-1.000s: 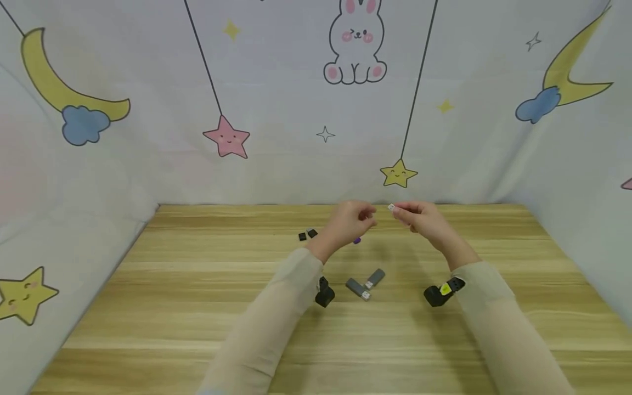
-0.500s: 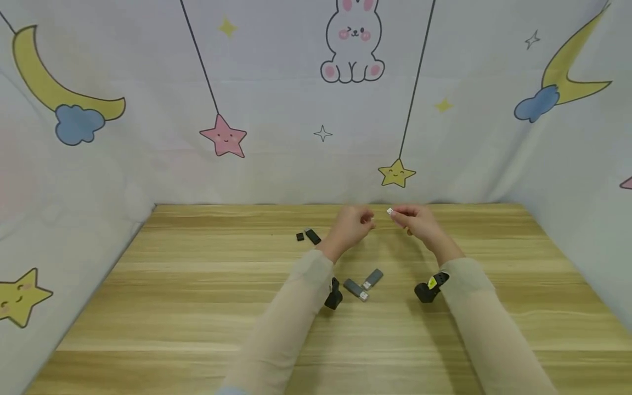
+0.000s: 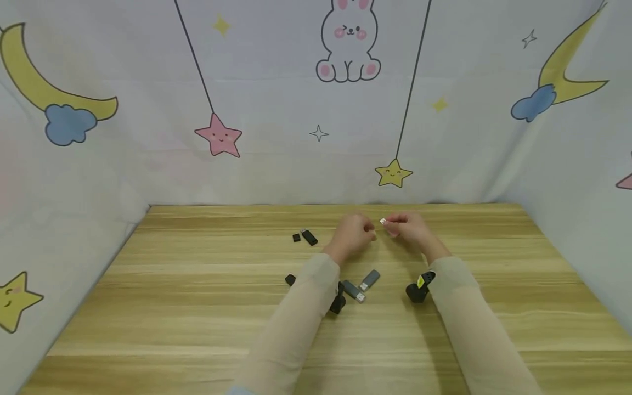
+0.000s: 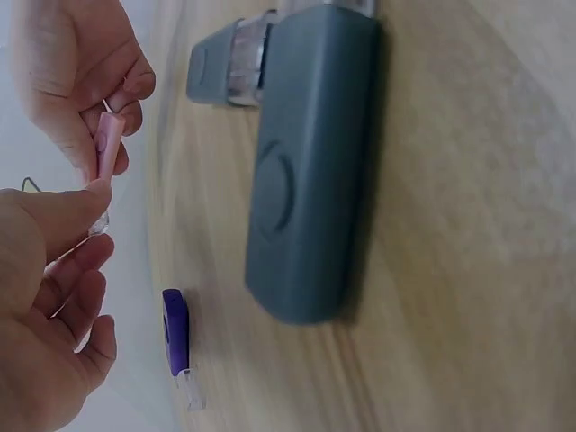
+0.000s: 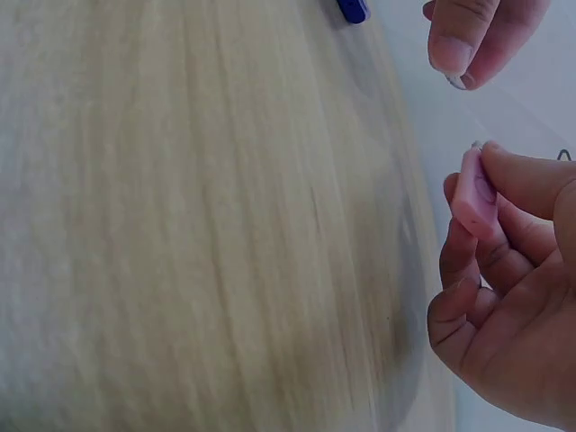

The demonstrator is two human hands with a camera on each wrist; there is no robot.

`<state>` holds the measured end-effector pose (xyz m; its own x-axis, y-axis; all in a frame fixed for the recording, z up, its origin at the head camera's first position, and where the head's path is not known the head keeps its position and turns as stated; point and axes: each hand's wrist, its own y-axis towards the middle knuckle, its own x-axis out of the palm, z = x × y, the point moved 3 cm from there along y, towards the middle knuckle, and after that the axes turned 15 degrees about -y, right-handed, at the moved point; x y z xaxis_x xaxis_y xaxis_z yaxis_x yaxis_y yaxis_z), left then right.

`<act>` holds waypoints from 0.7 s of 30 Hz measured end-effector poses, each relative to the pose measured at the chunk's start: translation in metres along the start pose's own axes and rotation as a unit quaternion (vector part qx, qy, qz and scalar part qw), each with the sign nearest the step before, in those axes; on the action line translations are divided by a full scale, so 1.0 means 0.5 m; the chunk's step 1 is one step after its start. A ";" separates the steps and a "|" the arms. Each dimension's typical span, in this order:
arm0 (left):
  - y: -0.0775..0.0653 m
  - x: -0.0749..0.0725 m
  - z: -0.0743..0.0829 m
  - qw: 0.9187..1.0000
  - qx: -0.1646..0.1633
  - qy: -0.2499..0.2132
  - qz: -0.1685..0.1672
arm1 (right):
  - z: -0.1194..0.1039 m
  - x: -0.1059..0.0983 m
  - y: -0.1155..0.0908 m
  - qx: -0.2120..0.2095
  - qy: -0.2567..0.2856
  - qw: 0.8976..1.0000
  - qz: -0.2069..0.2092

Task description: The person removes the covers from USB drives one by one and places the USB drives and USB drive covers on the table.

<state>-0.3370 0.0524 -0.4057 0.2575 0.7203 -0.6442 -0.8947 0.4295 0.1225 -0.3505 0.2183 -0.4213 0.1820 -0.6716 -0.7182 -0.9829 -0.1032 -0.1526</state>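
Now, right hand (image 3: 411, 230) pinches pink USB stick (image 5: 476, 196); left hand (image 3: 353, 235), just beside, pinches apparently a clear cap (image 4: 99, 224), mostly hidden. Grey sticks (image 3: 354, 291) lie on tabletop (image 3: 197, 307).

The flat wooden table (image 3: 197, 307) has yellow-brown, streaky grain. On it lie two oblong slate-grey USB sticks (image 3: 353, 290), an oblong black USB stick (image 3: 310, 238) and a slim purple USB stick (image 4: 176, 331); above it is a small pale-pink USB stick (image 5: 475, 196). Behind it, white cloth (image 3: 276, 104) carries yellow moons (image 3: 17, 60), blue clouds (image 3: 69, 125), a pink star (image 3: 219, 137).
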 end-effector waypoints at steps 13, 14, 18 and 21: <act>0.013 0.029 -0.011 0.999 -0.011 0.028 -0.035 | -0.002 0.011 0.001 -0.024 -0.061 0.998 -0.015; 0.013 0.030 -0.011 0.999 -0.013 0.028 -0.037 | -0.002 0.010 0.001 -0.027 -0.061 0.998 -0.016; 0.014 0.032 -0.008 0.998 -0.018 0.035 -0.046 | -0.002 0.011 0.002 -0.030 -0.065 0.997 -0.015; 0.013 0.033 -0.006 0.997 -0.020 0.047 -0.050 | 0.000 0.010 0.003 -0.030 -0.064 0.997 -0.015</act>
<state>-0.3396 0.0655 -0.4176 0.3134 0.6199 -0.7194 -0.8806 0.4732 0.0241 -0.3509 0.2148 -0.4253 0.2093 -0.5686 -0.7955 -0.9762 -0.1681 -0.1367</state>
